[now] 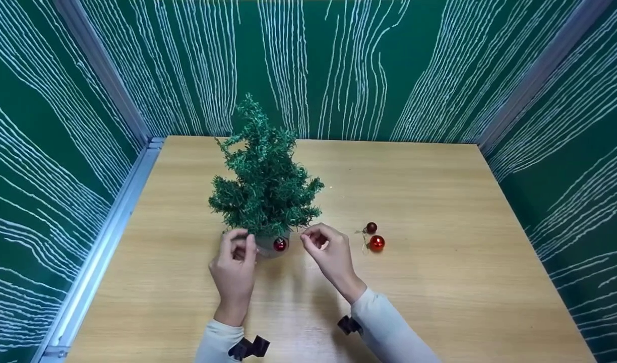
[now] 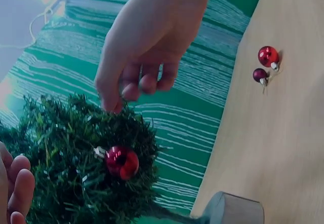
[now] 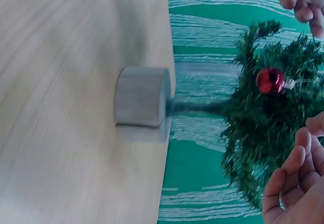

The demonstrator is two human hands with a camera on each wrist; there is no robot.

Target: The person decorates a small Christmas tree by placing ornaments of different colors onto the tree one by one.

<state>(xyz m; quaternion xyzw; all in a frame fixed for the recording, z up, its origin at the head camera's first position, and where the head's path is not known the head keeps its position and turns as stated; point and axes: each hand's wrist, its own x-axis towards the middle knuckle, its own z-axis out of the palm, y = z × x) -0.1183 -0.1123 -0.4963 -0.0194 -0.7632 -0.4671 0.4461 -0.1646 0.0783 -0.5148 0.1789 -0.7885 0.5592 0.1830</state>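
A small artificial Christmas tree (image 1: 265,176) stands on a round grey base (image 3: 142,97). A shiny red bauble (image 2: 122,162) hangs from its lower front branches by a silvery cap. My left hand (image 1: 234,272) is at the tree's lower left, thumb and forefinger apart with nothing between them. At the lower right branches is my right hand (image 1: 333,254); its fingers are loosely bent and the thumb tip lies close to the forefinger. No object shows in that hand, though whether it touches a twig is unclear. The bauble sits between the two hands.
On the wooden table (image 1: 439,292), right of the tree, lie a bright red bauble (image 1: 376,243) and a smaller dark red bauble (image 1: 371,228) with thin strings. Green walls with white lines (image 1: 349,65) border the table at the back and sides.
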